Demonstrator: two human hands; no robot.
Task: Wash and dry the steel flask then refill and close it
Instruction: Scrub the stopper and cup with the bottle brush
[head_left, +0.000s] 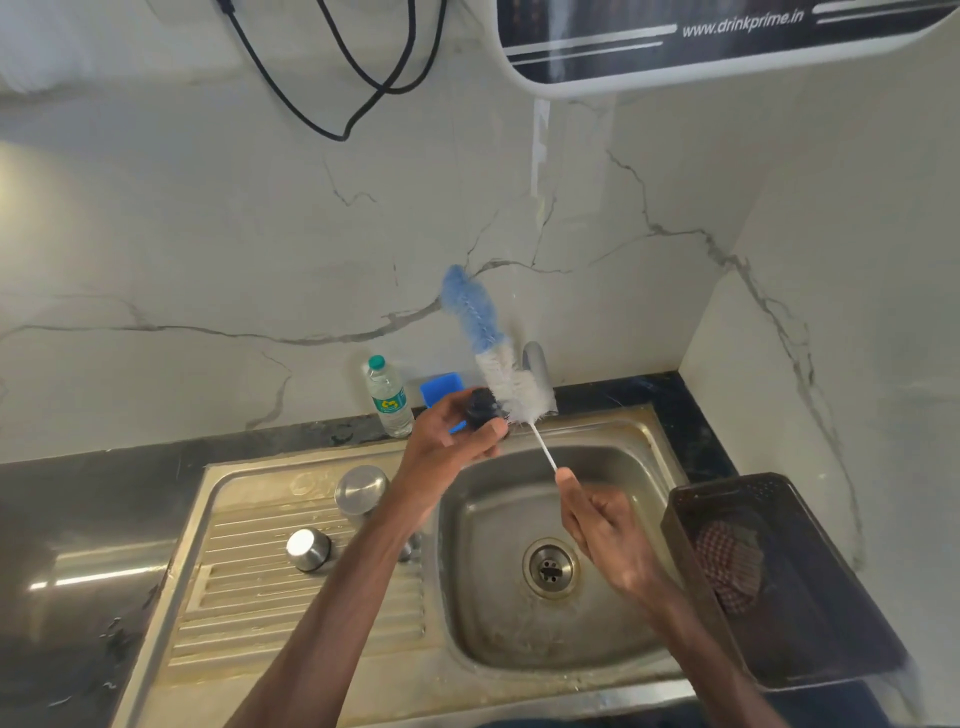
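Your left hand (447, 441) pinches the small dark flask lid (480, 410). Your right hand (605, 530) grips the bottle brush (501, 364) by its handle. The steel flask (361, 488) stands on the draining board (260, 603). Wet fingers may slip, and the lid could drop into the sink (519, 639).

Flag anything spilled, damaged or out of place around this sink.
Nothing plainly wrong. A black cable hangs in a loose loop on the wall above the sink; the wall lines look like marble veining, not cracks.

Bare forearms (332, 597); L hand (447, 441), R hand (608, 530)
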